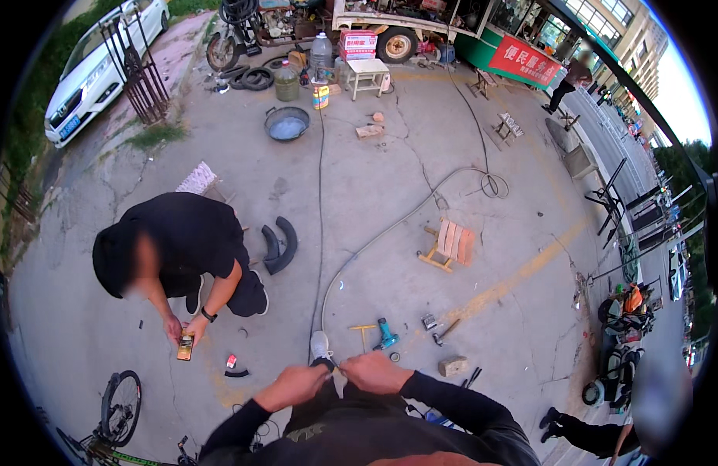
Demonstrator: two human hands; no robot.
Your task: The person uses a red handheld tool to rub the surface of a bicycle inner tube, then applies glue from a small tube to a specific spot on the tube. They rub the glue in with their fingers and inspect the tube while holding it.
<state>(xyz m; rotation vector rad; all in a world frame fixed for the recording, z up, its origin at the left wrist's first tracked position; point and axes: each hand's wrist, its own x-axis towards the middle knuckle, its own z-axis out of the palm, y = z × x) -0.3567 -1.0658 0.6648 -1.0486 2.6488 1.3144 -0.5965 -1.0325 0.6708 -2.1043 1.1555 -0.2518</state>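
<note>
My left hand (292, 387) and my right hand (377, 373) are close together in front of my lap, both closed with the fingers curled in. Between them is a small gap; whatever they grip is too small or hidden to name. Just beyond them shows my white shoe (320, 345). Past my right hand, a teal cordless power tool (387, 334) lies on the ground beside a yellow T-handled tool (363, 334). A hammer (446, 334), a small metal block (429, 321) and a stone (453, 366) lie farther right.
At left a crouching person (180, 241) holds a phone (185, 347), near a bicycle (120, 408). A long hose (398, 217) crosses the concrete. Ahead are a low wooden stool (454, 241), cut tyre pieces (281, 247) and a basin of water (287, 124). Another person (600, 435) is at lower right.
</note>
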